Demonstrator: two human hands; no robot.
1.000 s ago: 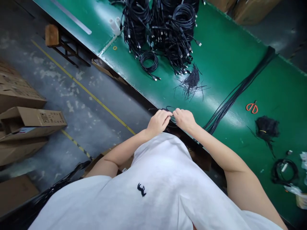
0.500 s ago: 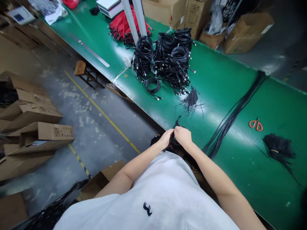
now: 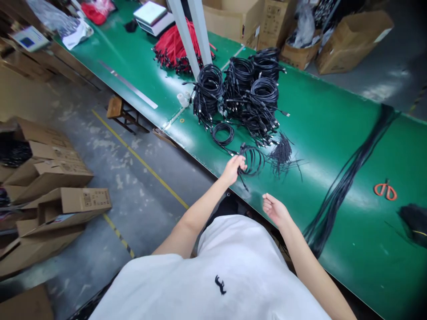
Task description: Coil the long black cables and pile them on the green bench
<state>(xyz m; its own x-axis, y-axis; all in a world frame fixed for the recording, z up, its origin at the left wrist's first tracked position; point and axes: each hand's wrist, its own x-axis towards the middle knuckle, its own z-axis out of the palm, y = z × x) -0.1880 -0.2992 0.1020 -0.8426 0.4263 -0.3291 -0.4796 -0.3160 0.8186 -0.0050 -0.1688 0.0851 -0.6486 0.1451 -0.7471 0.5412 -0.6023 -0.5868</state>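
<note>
My left hand (image 3: 235,169) is closed round one side of a coiled black cable (image 3: 256,161), whose loops hang over the green table near its front edge. A loose cable end dangles below the fingers. My right hand (image 3: 274,209) is apart from the coil, lower and to the right. Its fingers are curled in, and whatever they may hold is too small to make out. A smaller cable coil (image 3: 223,133) lies just beyond my left hand. To the right of the held coil is a heap of short black ties (image 3: 282,150).
Stacked black cable coils (image 3: 210,86) stand behind, near a grey post (image 3: 185,35) and a pile of red cables (image 3: 173,49). Long black strands (image 3: 350,178) cross the green table (image 3: 320,146) on the right, beside orange-handled scissors (image 3: 385,191). Cardboard boxes (image 3: 83,202) sit on the floor at left.
Both hands were together at the table's edge on a black cable. They have separated: the left has carried the coil forward over the table, and the right has moved to the right.
</note>
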